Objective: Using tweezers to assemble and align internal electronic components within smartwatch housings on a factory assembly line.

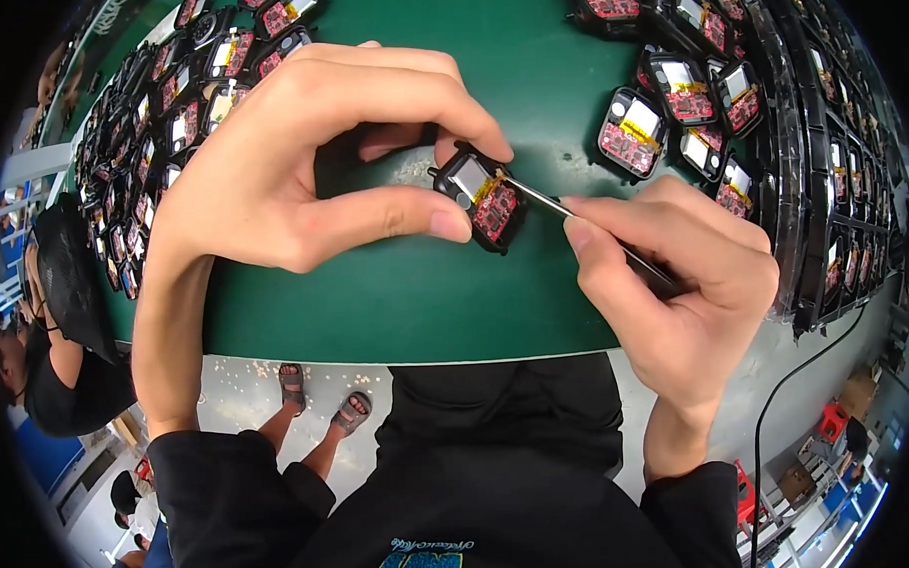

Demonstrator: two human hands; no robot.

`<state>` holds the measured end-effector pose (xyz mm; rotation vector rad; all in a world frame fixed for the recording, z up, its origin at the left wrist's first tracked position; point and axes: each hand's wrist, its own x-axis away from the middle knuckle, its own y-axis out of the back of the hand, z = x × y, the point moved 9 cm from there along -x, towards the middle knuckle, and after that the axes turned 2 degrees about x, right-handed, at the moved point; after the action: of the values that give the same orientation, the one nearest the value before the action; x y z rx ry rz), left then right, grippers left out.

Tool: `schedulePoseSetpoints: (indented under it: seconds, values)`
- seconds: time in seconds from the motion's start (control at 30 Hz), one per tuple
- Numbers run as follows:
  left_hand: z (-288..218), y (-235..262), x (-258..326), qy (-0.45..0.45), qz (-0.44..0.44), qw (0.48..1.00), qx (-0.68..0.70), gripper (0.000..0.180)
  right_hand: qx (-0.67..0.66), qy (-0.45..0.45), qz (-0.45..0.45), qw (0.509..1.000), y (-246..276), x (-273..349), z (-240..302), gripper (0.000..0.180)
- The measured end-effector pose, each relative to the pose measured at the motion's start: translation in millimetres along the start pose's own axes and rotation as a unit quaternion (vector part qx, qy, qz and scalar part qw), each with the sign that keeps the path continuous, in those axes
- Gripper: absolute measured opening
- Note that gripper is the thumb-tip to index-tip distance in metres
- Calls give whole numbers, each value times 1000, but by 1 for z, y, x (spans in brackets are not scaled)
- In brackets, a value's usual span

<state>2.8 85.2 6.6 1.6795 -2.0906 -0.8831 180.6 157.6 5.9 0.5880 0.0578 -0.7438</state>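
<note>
We note right hand (675, 276) clenched on thin metal probe (572, 213), tip touching small black module (480, 198) with red circuit board. Left hand (290, 160) grasping that module between thumb and forefinger, just above green table (415, 305). Beyond right hand: loose cluster of like modules (669, 106). Beyond left hand: we see further modules in rows (168, 104).
</note>
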Motion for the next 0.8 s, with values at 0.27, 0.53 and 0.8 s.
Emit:
schedulePoseSetpoints:
  seconds: [0.27,0.53,0.8]
  values:
    - [-8,-1,0,-25,-5,999,-33,49,12,14,-3,1000,-1,0,4,21]
    - [-10,0,-2,-31,-13,999,-32,48,35,34,0,999,-1,3,8,21]
    - [-10,0,-3,8,-8,999,-37,57,-31,-4,-60,998,11,4,-4,17]
